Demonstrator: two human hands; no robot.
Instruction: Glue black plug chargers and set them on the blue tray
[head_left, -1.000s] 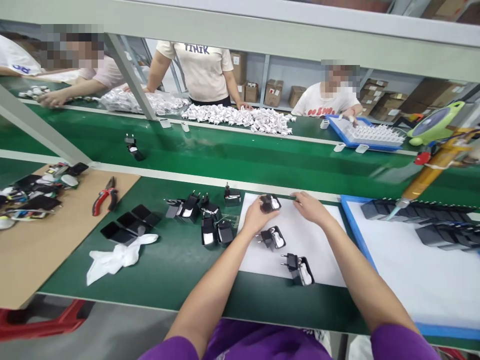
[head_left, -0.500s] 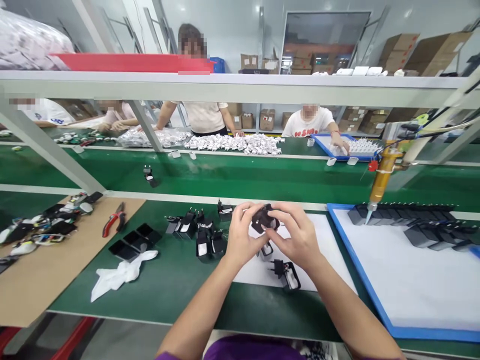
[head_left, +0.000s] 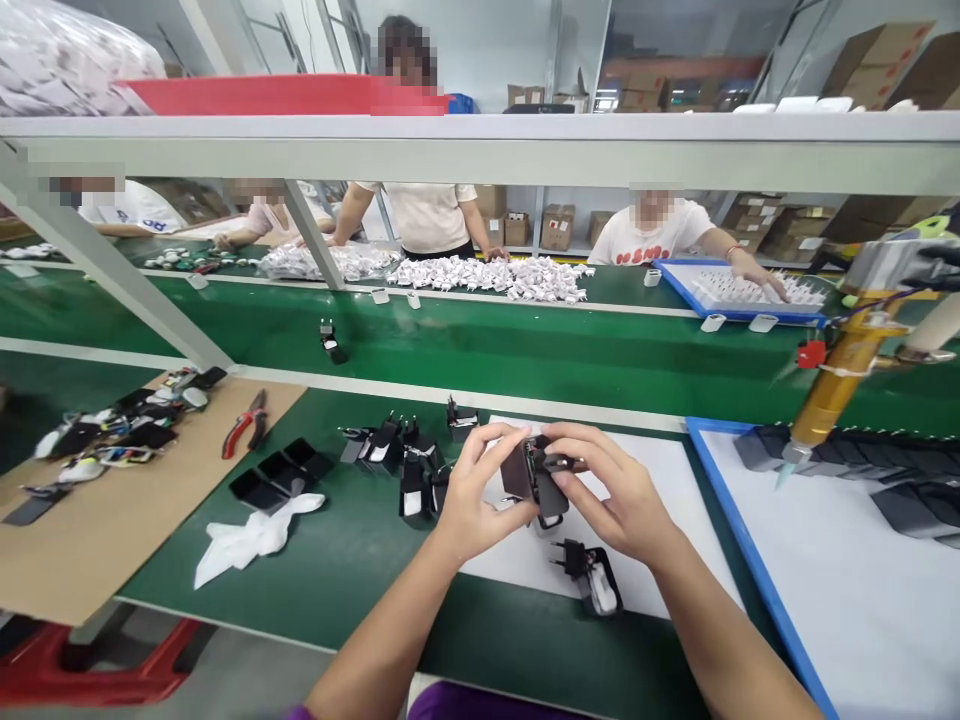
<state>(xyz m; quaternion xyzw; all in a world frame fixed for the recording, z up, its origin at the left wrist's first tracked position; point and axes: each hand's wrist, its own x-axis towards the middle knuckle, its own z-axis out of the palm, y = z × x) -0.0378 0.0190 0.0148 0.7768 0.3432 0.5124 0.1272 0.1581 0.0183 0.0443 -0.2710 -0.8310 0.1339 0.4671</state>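
Over the white sheet point(head_left: 660, 470), a black power adapter point(head_left: 517, 474) is held between my two hands, with a narrow gap along its side. My left hand point(head_left: 474, 492) grips the box-shaped housing between thumb and fingers. My right hand point(head_left: 616, 492) pinches the plug-side cover point(head_left: 553, 490), whose pins point right. Under the hands sits another adapter, mostly hidden. Closer to me lies an opened adapter point(head_left: 600, 585) with white parts inside and its pinned cover beside it. Several more black adapters point(head_left: 416, 485) cluster to the left of my left hand.
Left of the adapters lie empty black housings point(head_left: 279, 474), a crumpled white cloth point(head_left: 259, 535) and red-handled pliers point(head_left: 244, 425). A dispenser nozzle point(head_left: 786, 465) hangs over a blue-edged tray point(head_left: 757, 560) with rows of black housings. Co-workers sit and stand across the green conveyor point(head_left: 487, 345).
The adapter has been turned in my hands, so its side and plug pins now show. My view has shifted left and tilted down a little. A co-worker's hand reaches farther over the blue tray opposite.
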